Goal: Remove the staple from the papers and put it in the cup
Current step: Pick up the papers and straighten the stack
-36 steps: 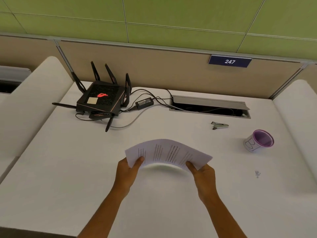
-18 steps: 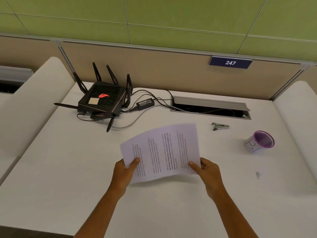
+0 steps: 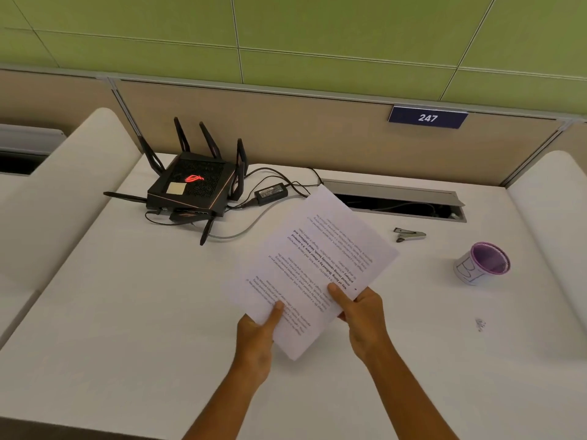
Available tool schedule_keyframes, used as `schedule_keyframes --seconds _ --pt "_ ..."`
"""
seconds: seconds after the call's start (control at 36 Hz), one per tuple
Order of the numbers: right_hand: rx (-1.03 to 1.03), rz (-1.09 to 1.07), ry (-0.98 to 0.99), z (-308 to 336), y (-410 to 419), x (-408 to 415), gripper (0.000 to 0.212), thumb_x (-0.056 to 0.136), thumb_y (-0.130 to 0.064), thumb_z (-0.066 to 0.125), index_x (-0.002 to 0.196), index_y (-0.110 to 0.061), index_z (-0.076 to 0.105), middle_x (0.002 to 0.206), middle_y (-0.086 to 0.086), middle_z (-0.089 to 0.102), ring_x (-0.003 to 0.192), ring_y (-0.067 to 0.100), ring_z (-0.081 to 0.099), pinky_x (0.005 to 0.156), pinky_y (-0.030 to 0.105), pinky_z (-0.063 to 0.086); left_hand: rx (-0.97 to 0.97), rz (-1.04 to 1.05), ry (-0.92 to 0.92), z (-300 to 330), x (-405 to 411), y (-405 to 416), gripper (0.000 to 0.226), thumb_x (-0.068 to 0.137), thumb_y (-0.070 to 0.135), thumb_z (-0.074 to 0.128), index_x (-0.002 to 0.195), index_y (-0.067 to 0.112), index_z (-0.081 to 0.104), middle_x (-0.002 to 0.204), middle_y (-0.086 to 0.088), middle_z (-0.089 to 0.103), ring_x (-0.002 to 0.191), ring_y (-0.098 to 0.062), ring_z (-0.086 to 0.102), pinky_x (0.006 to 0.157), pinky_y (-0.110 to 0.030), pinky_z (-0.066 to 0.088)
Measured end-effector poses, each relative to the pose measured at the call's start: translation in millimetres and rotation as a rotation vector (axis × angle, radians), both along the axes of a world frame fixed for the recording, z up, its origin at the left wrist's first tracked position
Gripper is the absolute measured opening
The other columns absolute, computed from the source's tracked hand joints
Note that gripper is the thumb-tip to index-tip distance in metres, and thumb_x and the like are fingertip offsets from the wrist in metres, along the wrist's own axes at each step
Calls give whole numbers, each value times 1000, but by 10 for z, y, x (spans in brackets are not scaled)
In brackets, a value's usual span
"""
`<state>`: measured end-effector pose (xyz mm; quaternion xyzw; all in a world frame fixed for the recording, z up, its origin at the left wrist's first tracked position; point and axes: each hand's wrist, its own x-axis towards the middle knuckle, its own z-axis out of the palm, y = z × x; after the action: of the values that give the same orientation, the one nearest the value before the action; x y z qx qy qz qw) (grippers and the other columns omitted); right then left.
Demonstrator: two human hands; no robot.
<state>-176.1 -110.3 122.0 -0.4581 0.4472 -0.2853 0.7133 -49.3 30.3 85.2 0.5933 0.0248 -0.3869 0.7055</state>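
We hold the papers (image 3: 313, 265) up off the counter (image 3: 133, 312) with both hands. Our left hand (image 3: 257, 336) pinches the near edge, thumb on top and the other fingers under. Our right hand (image 3: 362, 315) is closed on the near right corner the same way. We think we hold the papers tilted like this so we can look for the staple. A tiny dark mark sits just above our right thumb, but it is too small to tell if that is the staple.

The staple remover (image 3: 409, 235) lies on the counter, up and to the right of our right hand. The purple cup (image 3: 482, 263) stands farther right, well apart from both hands, with its open top ready for the staple. We think the remover lies there so our right hand can grab it next.
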Motion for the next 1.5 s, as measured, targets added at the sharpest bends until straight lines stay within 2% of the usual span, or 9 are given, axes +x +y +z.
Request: schedule_keyframes --seconds 0.22,0.39,0.53,0.69,0.81,1.03,1.19,1.36,1.5 --pt "-188 71 178 127 -240 -78 21 91 -13 79 110 -21 75 104 -8 81 93 15 78 73 29 64 99 2 -300 5 445 149 73 86 16 88 148 35 55 119 -1 77 109 -20 76 83 -25 65" --pt "-342 227 229 241 -314 -85 21 95 -14 74 100 -35 74 93 -29 77 87 0 75 69 17 60 93 -229 -511 292 658 -46 54 88 19 87 136 26 64 115 7 80 109 -19 76 95 -36 64" --pt "-450 220 231 240 -285 -89 19 97 -15 72 109 -30 73 96 -29 75 91 -7 69 80 13 57 20 -172 -561 602 599 -237 33 88 19 86 113 33 71 102 22 79 102 -6 75 82 -18 63" --pt "-475 83 273 -41 -147 -131 8 97 -18 73 104 -18 75 85 -11 76 67 0 68 61 12 50 12 -109 -482 467 438 -207 22 89 13 84 103 29 78 96 15 83 95 -5 78 79 -15 61" --pt "-373 105 329 -327 -39 -157 14 98 -18 71 111 -18 76 101 -15 76 92 8 73 77 21 61 93 -124 -420 291 319 -165 21 90 15 84 98 34 77 91 19 82 93 -8 78 78 -15 62" --pt "-348 58 310 -353 4 -234 11 98 -19 71 109 -22 73 101 -13 76 89 0 71 74 17 60 103 -143 -419 288 255 -117 20 92 16 82 105 31 78 93 20 82 93 -1 76 77 -12 59" --pt "-288 156 354 -480 1 -229 16 98 -18 71 113 -24 73 108 -12 75 99 12 72 75 13 59 148 -137 -369 207 222 -104 17 94 20 80 104 32 74 100 14 80 97 -10 75 73 -10 58" --pt "-327 216 318 -373 -78 -288 21 93 -19 78 103 -37 76 101 -19 79 94 6 75 82 20 61 103 -87 -325 247 305 -92 13 95 19 79 108 22 78 95 12 83 94 -9 77 73 -12 59" --pt "-196 182 205 -283 -152 -357 22 86 -19 85 107 -20 81 102 -2 82 96 21 78 90 40 63 -21 32 -189 304 379 -69 26 95 25 78 121 24 77 116 7 82 109 -15 77 89 -26 62"
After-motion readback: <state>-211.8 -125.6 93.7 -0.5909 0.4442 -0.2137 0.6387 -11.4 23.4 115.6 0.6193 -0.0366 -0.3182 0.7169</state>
